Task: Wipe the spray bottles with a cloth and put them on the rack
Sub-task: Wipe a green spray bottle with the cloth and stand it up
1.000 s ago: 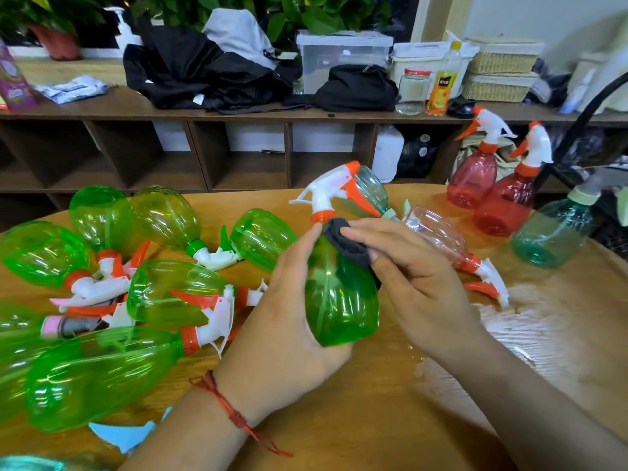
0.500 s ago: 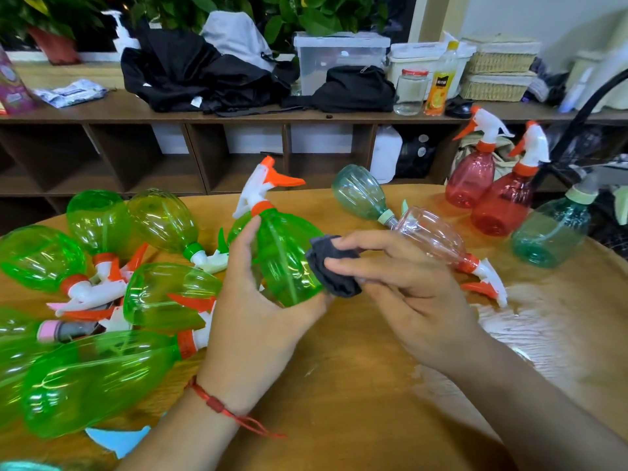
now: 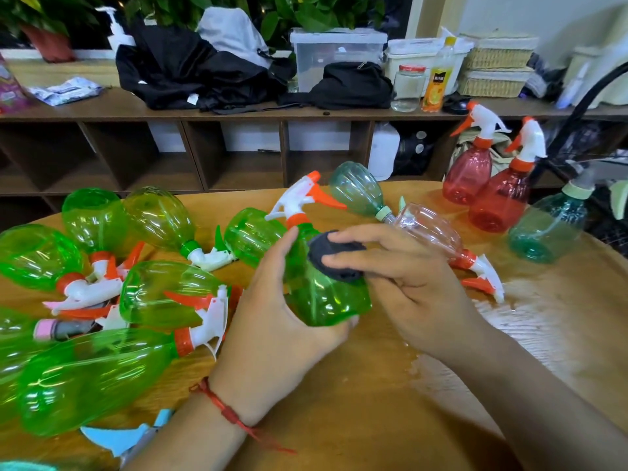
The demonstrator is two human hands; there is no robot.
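While the left hand clasps a green spray bottle from below and behind, thumb along its left flank and fingertips curled under the base, the bottle stands nearly upright just above the middle of the wooden table, its white and orange trigger head pointing right. The right hand presses a dark cloth against the bottle's upper right shoulder, fingers closed over the wad.

Toward the table's left edge lie many more green bottles on their sides, heaped and touching. Behind the held bottle, toward the far edge, a teal bottle and a clear pink bottle lie tipped over, neck to base. Near the far right corner two red bottles stand upright side by side, with a teal one just right of them beside a black rack.

On the shelf beyond the table stands an orange juice bottle; its label carries writing too small to read. A glass jar stands beside it.

A red string circles the left wrist.
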